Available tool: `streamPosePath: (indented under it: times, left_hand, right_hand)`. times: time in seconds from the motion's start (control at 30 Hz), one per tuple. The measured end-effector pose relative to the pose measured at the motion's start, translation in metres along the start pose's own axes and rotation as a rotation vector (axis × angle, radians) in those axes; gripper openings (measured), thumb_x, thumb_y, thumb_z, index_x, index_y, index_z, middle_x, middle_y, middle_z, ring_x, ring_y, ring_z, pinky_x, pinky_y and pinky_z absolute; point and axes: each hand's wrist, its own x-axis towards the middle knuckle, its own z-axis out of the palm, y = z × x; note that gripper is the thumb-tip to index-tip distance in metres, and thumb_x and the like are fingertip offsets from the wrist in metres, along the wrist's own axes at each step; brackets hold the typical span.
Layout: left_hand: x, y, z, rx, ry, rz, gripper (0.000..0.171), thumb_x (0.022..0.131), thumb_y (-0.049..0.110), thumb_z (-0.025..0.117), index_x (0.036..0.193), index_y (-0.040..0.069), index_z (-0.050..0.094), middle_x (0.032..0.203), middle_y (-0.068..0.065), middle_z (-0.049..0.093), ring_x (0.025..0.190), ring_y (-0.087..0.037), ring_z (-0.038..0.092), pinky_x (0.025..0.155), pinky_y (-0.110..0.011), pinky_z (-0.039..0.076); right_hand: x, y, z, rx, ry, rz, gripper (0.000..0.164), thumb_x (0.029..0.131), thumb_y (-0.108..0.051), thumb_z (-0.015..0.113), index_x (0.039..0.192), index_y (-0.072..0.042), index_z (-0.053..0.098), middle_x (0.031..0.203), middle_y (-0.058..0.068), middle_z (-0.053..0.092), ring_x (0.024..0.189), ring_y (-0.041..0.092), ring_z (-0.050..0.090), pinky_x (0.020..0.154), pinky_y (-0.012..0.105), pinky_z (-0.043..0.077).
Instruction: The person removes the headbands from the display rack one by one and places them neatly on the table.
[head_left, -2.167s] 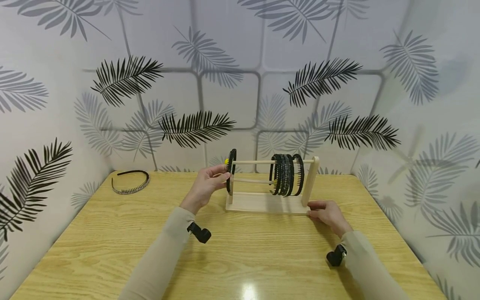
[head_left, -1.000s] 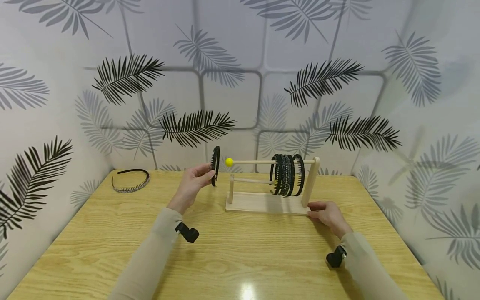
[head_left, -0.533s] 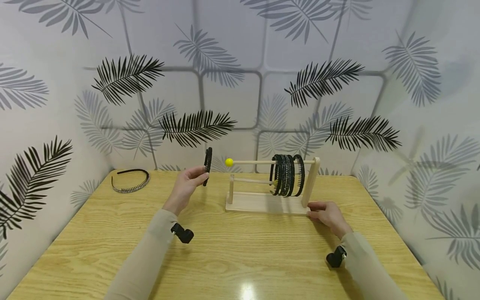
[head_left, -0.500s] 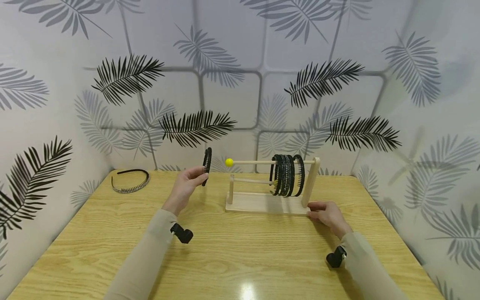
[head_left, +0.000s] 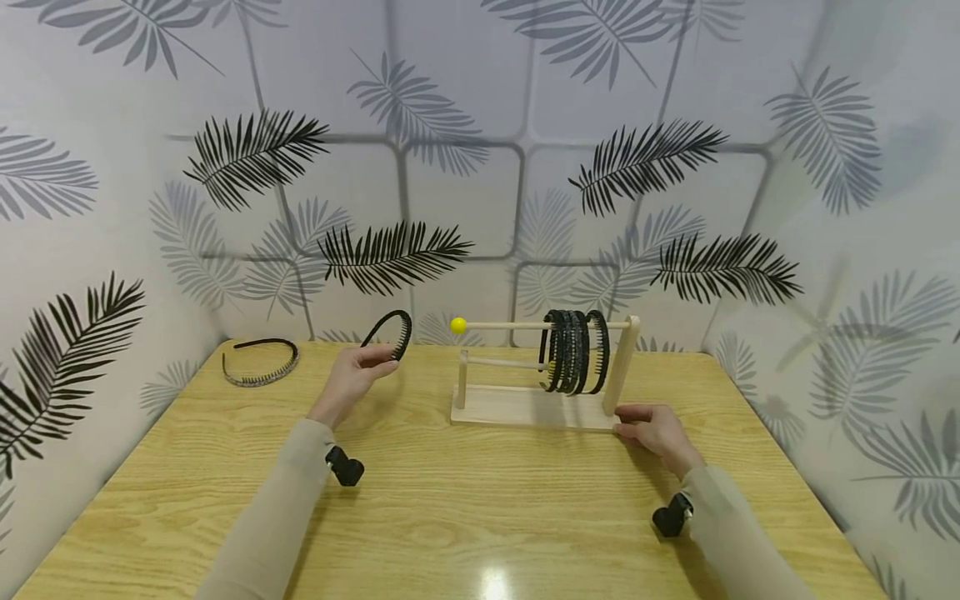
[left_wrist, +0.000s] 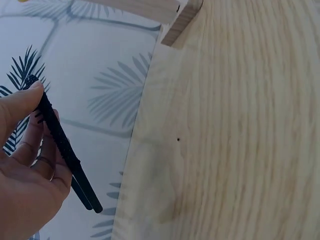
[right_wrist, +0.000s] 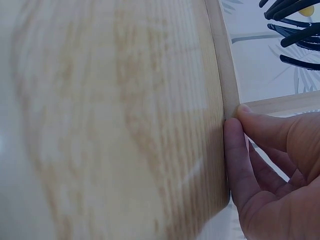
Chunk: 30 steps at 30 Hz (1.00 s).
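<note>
My left hand (head_left: 351, 382) is closed on a band (head_left: 406, 333) up in the air, and my right hand (head_left: 663, 431) pinches the rack (head_left: 517, 408) at one end

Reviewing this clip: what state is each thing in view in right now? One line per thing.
Wooden rack: standing upright on the table.
Hung headbands: on the rack, bunched toward its right end.
Upper rod: yellow ball on its left end.
Left hand: holding a black headband.
Black headband: held up, clear of the rack.
Loose headband: lying on the table.
Right hand: holding the rack's base at its right end.
</note>
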Motion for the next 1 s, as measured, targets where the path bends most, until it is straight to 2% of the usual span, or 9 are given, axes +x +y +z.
streamPosePath:
  times: [0.23,0.4,0.53,0.8,1.0]
  left_hand:
    - [0.002,-0.011,-0.01,-0.01,0.003,-0.018,0.042,0.099,0.015,0.061,0.139,0.005,0.055,0.149,-0.016,0.046,0.138,-0.034,0.041,0.113,-0.051,0.035]
    - [0.002,-0.02,-0.015,0.017,0.001,-0.059,0.043,0.1,0.014,0.058,0.141,0.003,0.052,0.148,-0.019,0.046,0.136,-0.037,0.043,0.113,-0.053,0.034]
    - [0.003,-0.027,-0.019,0.029,0.002,-0.058,0.043,0.1,0.012,0.057,0.141,0.0,0.051,0.146,-0.022,0.047,0.133,-0.038,0.046,0.112,-0.052,0.036]
    - [0.009,-0.037,-0.026,0.071,0.073,-0.095,0.037,0.091,0.017,0.071,0.126,0.005,0.066,0.128,-0.017,0.064,0.121,-0.033,0.056,0.104,-0.049,0.044]
    - [0.007,-0.046,-0.034,0.158,0.129,-0.086,0.035,0.087,0.018,0.076,0.119,0.002,0.07,0.127,-0.018,0.065,0.119,-0.034,0.059,0.102,-0.047,0.046]
  right_hand:
    - [-0.001,-0.001,-0.001,-0.003,0.0,-0.003,0.044,0.094,-0.011,0.066,0.134,0.005,0.056,0.137,0.027,0.055,0.108,0.019,0.064,0.086,0.03,0.056]
    - [-0.002,0.0,0.001,0.006,0.004,0.0,0.043,0.094,-0.01,0.066,0.134,0.004,0.057,0.136,0.026,0.056,0.105,0.015,0.064,0.083,0.027,0.056]
    - [-0.002,0.0,0.001,0.014,0.003,-0.003,0.043,0.094,-0.01,0.066,0.134,0.005,0.057,0.136,0.026,0.056,0.104,0.013,0.064,0.083,0.026,0.056]
    - [-0.001,0.0,0.0,0.015,0.011,0.006,0.044,0.094,-0.011,0.066,0.134,0.004,0.057,0.136,0.026,0.056,0.104,0.016,0.065,0.083,0.028,0.057]
    - [0.001,0.001,0.0,0.023,0.006,-0.001,0.045,0.093,-0.012,0.067,0.134,0.005,0.057,0.135,0.027,0.056,0.103,0.014,0.065,0.082,0.028,0.057]
